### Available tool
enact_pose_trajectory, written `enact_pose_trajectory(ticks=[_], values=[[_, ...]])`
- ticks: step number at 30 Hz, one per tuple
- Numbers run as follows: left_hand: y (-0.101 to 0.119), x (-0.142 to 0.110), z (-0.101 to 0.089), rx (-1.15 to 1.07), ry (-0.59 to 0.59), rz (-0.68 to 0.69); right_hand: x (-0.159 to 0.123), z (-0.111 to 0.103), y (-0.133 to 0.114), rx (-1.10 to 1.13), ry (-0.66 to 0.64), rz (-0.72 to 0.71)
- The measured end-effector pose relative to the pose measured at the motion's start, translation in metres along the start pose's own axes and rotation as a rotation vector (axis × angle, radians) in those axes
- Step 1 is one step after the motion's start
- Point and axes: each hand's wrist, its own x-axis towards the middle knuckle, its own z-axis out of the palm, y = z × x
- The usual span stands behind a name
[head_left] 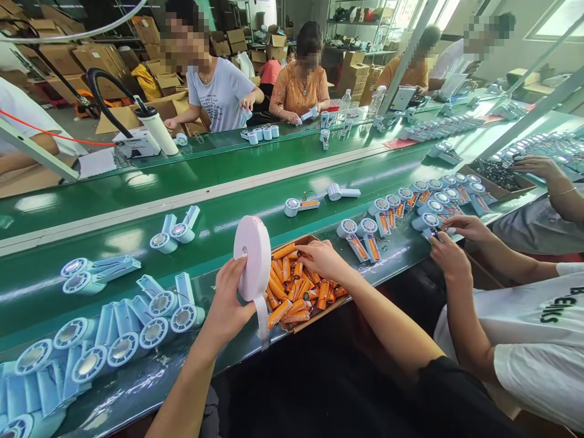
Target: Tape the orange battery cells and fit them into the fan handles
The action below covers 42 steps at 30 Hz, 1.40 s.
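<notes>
Well, at the far left a crowd of pale blue pieces [123, 350], each with a round head and a narrow handle, lies along the near edge of the green work line [241, 204], some overlapping. Farther back, a white canister [157, 131] leans beside a black hose [98, 91], and a person in a light T-shirt [219, 88] works across the line. Next comes the left hand [230, 292], grasping a roll of white tape [253, 258] upright, thumb at its core, with a loose strip [263, 322] hanging down. Just right of the roll sits a shallow cardboard box [319, 317] full of jumbled orange cylinders [292, 286]. The right hand [326, 261] reaches in over its far part, fingers bent down among the cylinders; whether it grips one, I cannot tell. Beyond the box, more blue pieces with orange cylinders in their handles [383, 216] stretch rightward, up to a co-worker's hands [449, 252] busy with one small dark item, near a box of dark parts [527, 187].
</notes>
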Motion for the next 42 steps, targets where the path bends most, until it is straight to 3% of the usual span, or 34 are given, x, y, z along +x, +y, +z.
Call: enact_pose_trajectory(ticks=[7, 11, 13, 16, 20, 24, 28, 32, 35, 37, 39, 42], values=[[0.002, 0.007, 0.008, 0.012, -0.037, 0.006, 0.014, 0.003, -0.001, 0.329, 0.098, -0.063], [-0.004, 0.004, 0.005, 0.124, 0.014, 0.081, 0.003, -0.012, 0.000, 0.707, 0.373, 0.062], [-0.005, 0.000, 0.002, 0.199, 0.036, 0.158, -0.009, -0.023, -0.004, 0.875, 0.456, 0.052], [0.001, -0.003, -0.003, 0.326, 0.052, 0.274, -0.026, -0.039, -0.018, 1.008, 0.382, -0.040], [0.015, -0.004, -0.010, 0.428, 0.042, 0.376, -0.036, -0.053, -0.038, 1.040, 0.337, -0.047], [0.024, -0.003, -0.017, 0.468, 0.042, 0.400, -0.036, -0.065, -0.046, 0.839, 0.388, -0.004], [0.028, -0.002, -0.021, 0.538, 0.040, 0.409, -0.036, -0.069, -0.051, 0.726, 0.338, -0.039], [0.032, -0.004, -0.023, 0.584, 0.095, 0.390, -0.041, -0.062, -0.046, 0.859, 0.258, -0.016], [0.037, -0.005, -0.022, 0.586, 0.141, 0.372, -0.043, -0.047, -0.037, 1.172, 0.067, -0.010], [0.041, -0.003, -0.016, 0.585, 0.171, 0.351, -0.043, -0.031, -0.037, 1.369, 0.010, 0.043], [0.046, -0.003, -0.005, 0.597, 0.225, 0.311, -0.040, -0.012, -0.044, 1.496, 0.135, 0.130], [0.053, -0.013, 0.016, 0.597, 0.281, 0.211, -0.038, 0.009, -0.055, 1.588, 0.447, 0.231]])
